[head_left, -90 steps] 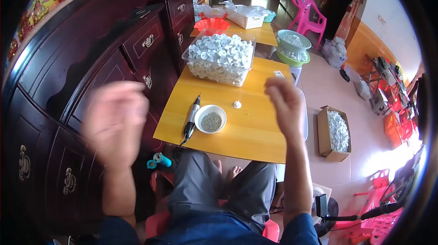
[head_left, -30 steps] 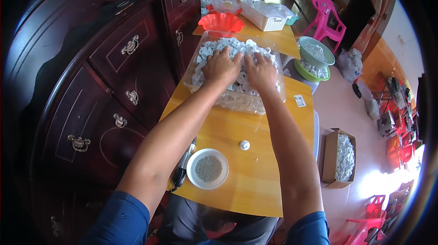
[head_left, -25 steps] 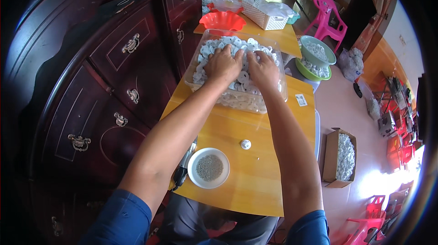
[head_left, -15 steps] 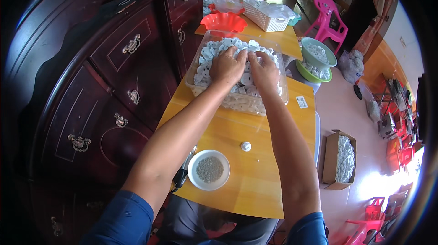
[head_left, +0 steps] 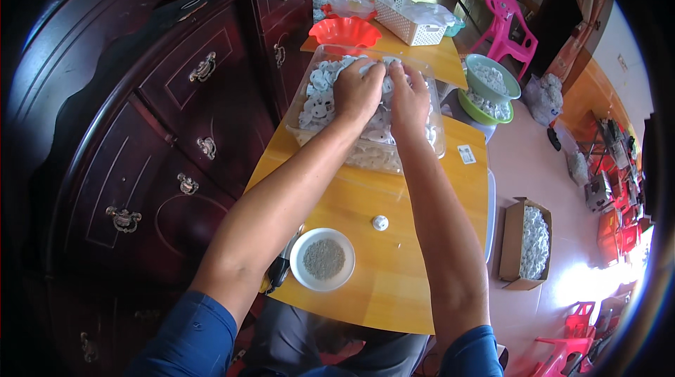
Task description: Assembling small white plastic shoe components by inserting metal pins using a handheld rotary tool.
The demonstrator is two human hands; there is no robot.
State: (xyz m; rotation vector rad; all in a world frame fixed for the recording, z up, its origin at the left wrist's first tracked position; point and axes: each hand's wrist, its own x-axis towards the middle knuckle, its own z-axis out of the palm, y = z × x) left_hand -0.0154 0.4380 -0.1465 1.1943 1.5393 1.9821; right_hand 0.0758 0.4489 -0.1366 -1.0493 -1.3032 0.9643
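Observation:
Both of my hands are inside a clear plastic bin [head_left: 301,139] heaped with small white plastic parts [head_left: 320,89], some round with a dark hole. My left hand [head_left: 358,92] curls over the heap, its fingertips hidden among the parts. Close beside it, my right hand [head_left: 410,99] has bent fingers around parts at the bin's far side. White pieces show between the two hands. Nearer me on the yellow table stands a white bowl [head_left: 299,280] of small grey grains [head_left: 323,259]. A single round white part [head_left: 380,222] lies right of the bowl.
A dark tool handle [head_left: 278,271] touches the bowl's left side. Beyond the bin are a red scalloped bowl [head_left: 344,31] and a white basket [head_left: 416,29]. Dark drawers [head_left: 190,96] border the left. Stacked basins [head_left: 489,85] and a cardboard box [head_left: 512,243] of white parts stand right.
Both hands have shifted slightly farther into the bin and drawn closer together over the heap. White parts around them have moved.

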